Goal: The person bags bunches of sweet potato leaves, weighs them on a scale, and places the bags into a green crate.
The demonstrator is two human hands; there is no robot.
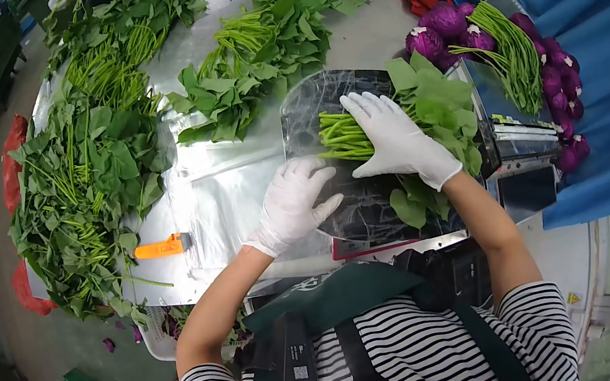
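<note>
A bunch of leafy greens (344,136) lies across a dark, marble-patterned plate (351,207), its cut stems pointing left and its broad leaves to the right. Flat over the stems rests my right hand (397,140) in a white glove, fingers stretched out and thumb apart. My left hand (291,204), also gloved in white, hovers at the plate's left edge near the stem ends. Its thumb stands away from the slightly bent fingers, and nothing shows between them.
A big heap of leafy greens (86,169) covers the table's left side, with another pile (250,47) behind. An orange-handled tool (161,247) lies at left. On the right are purple onions (446,24), long green stalks (511,54) and a boxy device (521,136).
</note>
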